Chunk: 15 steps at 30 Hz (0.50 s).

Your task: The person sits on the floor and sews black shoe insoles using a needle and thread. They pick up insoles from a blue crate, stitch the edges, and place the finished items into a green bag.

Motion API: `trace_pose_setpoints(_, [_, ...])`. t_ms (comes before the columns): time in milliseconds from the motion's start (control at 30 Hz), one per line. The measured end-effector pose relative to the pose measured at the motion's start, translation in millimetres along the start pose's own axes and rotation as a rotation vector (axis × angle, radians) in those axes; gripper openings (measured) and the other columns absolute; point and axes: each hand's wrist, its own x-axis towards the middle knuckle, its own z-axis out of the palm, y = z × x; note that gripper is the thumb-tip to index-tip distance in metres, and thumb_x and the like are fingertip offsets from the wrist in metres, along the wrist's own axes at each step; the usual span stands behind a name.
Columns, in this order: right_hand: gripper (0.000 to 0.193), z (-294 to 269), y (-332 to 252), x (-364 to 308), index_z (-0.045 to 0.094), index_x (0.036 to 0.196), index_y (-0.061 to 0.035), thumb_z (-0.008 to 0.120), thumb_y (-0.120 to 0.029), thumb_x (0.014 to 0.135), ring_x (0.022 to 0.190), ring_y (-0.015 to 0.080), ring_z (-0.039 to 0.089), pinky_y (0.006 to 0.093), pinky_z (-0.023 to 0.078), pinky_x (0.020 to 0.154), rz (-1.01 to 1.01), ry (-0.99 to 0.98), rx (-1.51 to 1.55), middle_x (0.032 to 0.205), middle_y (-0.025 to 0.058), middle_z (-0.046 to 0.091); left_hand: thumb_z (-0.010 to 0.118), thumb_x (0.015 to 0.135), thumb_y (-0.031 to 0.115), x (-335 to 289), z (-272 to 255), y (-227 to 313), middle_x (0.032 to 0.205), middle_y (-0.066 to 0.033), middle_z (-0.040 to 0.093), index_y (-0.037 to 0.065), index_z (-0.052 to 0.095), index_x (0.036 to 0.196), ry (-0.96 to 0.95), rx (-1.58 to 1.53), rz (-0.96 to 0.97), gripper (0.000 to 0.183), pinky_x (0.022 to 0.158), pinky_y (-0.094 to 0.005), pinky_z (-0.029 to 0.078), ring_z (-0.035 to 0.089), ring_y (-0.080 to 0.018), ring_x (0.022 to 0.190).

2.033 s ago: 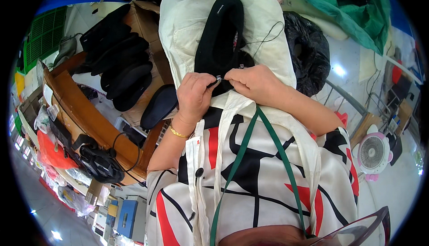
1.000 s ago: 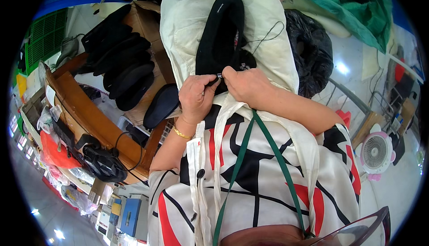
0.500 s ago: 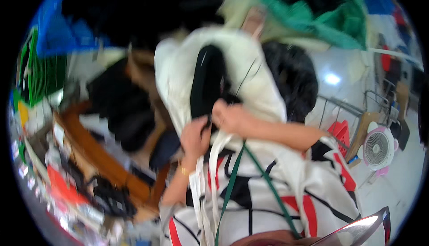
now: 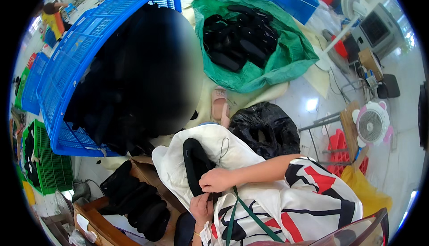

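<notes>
Across my lap lies a white cloth (image 4: 232, 154), with a black shoe-shaped fabric piece (image 4: 193, 159) on it. My right hand (image 4: 216, 180) reaches in from the right, its fingers closed on the near end of that piece. Just below it, my left hand (image 4: 202, 208) is closed at the same end, thumb and fingertips pressed together. The two hands nearly touch. A thin dark thread (image 4: 222, 152) loops over the cloth beside the piece. Whatever small thing may sit between the fingertips is hidden.
Ahead stand a tilted blue crate (image 4: 67, 74) full of black pieces and an open green sack (image 4: 286, 62) of similar ones. A black plastic bag (image 4: 263, 127) lies beyond my lap. Left is a wooden drawer (image 4: 96, 221) near stacked black pieces; right, a fan (image 4: 373, 123).
My view has swung upward, so hands and lap sit lower and more of the crate and sack shows. Both hands stay at the near end of the black piece.
</notes>
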Motion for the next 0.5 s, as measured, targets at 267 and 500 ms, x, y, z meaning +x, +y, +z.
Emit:
trace_pose_setpoints(267, [0.019,-1,-8,5,0.063,0.08,-0.0048,0.054,-0.021,0.084,0.077,0.037,0.065,0.0486,0.051,0.063,-0.156,-0.119,-0.245,0.084,0.0137,0.065,0.069,0.065,-0.001,-9,0,-3,0.085,-0.0108,0.065,0.007,0.068,0.1,-0.062,0.035,0.001,0.036,0.067,-0.0417,0.049,0.06,-0.0331,0.077])
trace_pose_setpoints(500, [0.018,10,-15,23,0.06,0.08,-0.0081,0.054,-0.024,0.086,0.085,0.0345,0.062,0.0458,0.051,0.068,-0.233,0.438,0.034,0.086,0.0147,0.062,0.064,0.075,0.001,-2,0,-1,0.093,-0.017,0.067,0.005,0.069,0.101,-0.16,0.012,-0.082,0.027,0.075,-0.0444,0.051,0.062,-0.0378,0.084])
